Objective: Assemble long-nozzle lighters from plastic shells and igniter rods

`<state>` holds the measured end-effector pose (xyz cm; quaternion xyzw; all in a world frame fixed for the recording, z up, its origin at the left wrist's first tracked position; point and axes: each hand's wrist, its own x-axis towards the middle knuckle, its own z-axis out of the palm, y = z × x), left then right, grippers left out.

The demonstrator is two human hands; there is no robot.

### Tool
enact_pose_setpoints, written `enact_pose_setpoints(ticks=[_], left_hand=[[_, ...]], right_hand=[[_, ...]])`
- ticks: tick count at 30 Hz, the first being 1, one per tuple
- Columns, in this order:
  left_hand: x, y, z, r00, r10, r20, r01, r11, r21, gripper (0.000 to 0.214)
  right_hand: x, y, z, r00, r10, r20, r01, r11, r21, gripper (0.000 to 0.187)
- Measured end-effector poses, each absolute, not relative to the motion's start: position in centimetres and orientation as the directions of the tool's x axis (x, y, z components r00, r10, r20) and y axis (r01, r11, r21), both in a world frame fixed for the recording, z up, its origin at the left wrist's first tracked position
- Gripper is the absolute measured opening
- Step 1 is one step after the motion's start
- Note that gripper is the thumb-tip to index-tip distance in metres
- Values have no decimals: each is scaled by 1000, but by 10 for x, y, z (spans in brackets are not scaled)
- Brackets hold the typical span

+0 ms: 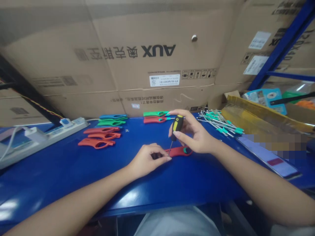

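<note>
My right hand [194,132] grips a short yellow-and-black screwdriver [177,124] with its shaft pointing down. The screwdriver's tip meets a red plastic lighter body [178,151] lying on the blue table, near its left end. A teal piece shows in the opening at the body's right end. My left hand [149,159] is closed around the left end of that red body, thumb and fingertips beside the screwdriver tip. The fingers hide that end. Behind them lie a green lighter body [154,114] and a red one [154,120], each with a teal piece attached.
Blue, green and red handle shells [99,136] lie at the left, near a white power strip [61,131]. Metal rods with teal parts [219,121] are piled at the right. A phone [268,157] lies beside an open taped carton [261,121]. Cardboard [118,75] walls the back.
</note>
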<state>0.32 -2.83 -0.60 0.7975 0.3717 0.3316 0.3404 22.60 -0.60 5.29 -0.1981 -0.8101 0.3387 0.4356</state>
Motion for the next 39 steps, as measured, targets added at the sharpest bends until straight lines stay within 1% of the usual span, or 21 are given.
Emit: enact_pose_setpoints(ticks=[2,5,7,8,10,13,15,17,22,26,30,34,39], left_hand=[[2,-27,-6,503,814,290,383,-511,770,17],[1,-26,-4,483,817,315,404,-526,748,16],[1,-26,-4,465,819,337,412,-537,736,15],[1,-25,-4,459,817,349,414,-544,730,15],[1,-25,-4,460,808,368,409,-561,720,15],[1,-24,-6,491,780,389,388,-595,704,14],[0,-24,-5,498,770,399,381,-608,697,14],[0,-24,-3,496,769,402,385,-610,693,16],[-2,-22,3,491,783,383,403,-594,696,19],[-3,-20,1,460,812,358,427,-556,713,19],[-3,-20,0,467,805,366,416,-566,712,19],[-2,-20,1,471,802,368,405,-567,717,19],[0,-20,1,450,835,318,396,-505,767,19]], right_hand=[[226,-6,52,-503,629,593,135,735,-664,48],[226,-4,47,-418,626,659,320,780,-538,52],[225,-4,44,-380,604,700,395,791,-468,53],[224,-4,44,-371,599,710,409,791,-455,54],[222,-6,44,-372,616,695,397,782,-481,55],[218,-7,44,-396,651,647,329,759,-562,55],[215,-8,44,-391,656,646,291,754,-589,53],[214,-9,44,-356,660,662,272,751,-602,51],[212,-10,44,-206,672,711,266,738,-620,48],[212,-9,44,-145,708,691,238,703,-670,49],[213,-9,43,-137,744,654,200,667,-717,52],[214,-10,43,-156,756,636,171,655,-736,55],[213,-10,40,-147,730,668,176,684,-708,52]])
